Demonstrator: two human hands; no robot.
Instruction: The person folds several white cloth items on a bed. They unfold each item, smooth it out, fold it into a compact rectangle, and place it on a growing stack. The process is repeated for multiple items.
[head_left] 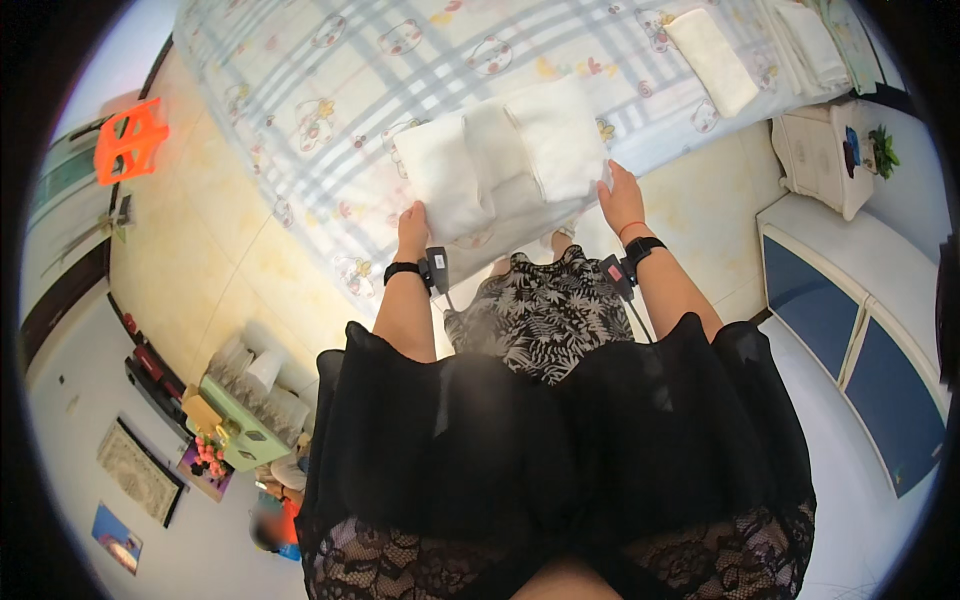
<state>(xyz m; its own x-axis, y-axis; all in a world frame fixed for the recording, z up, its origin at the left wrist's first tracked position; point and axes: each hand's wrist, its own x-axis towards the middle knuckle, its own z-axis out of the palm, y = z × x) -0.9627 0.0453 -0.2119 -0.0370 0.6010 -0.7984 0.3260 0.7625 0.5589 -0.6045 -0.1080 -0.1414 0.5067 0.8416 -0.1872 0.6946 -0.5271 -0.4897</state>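
A white cloth (pixel 440 170) lies on the edge of a bed (pixel 340 190), its two side panels folded inward with a strip of thinner-looking fabric between them. My left hand (pixel 413 230) is closed at its near left corner, the fingertips against the edge. At the near right corner my right hand (pixel 622 198) pinches the other edge, thumb and fingers close together. Parts of the fingertips on both hands are hidden by the fabric or too small to make out.
A long folded cream cloth (pixel 712 62) lies farther right on the bed, with a stack of folded fabric (pixel 812 45) beyond. A white nightstand (pixel 808 160) and a blue-fronted cabinet (pixel 815 290) stand right. Left is an orange stool (pixel 133 140). Another person (pixel 285 500) appears lower left.
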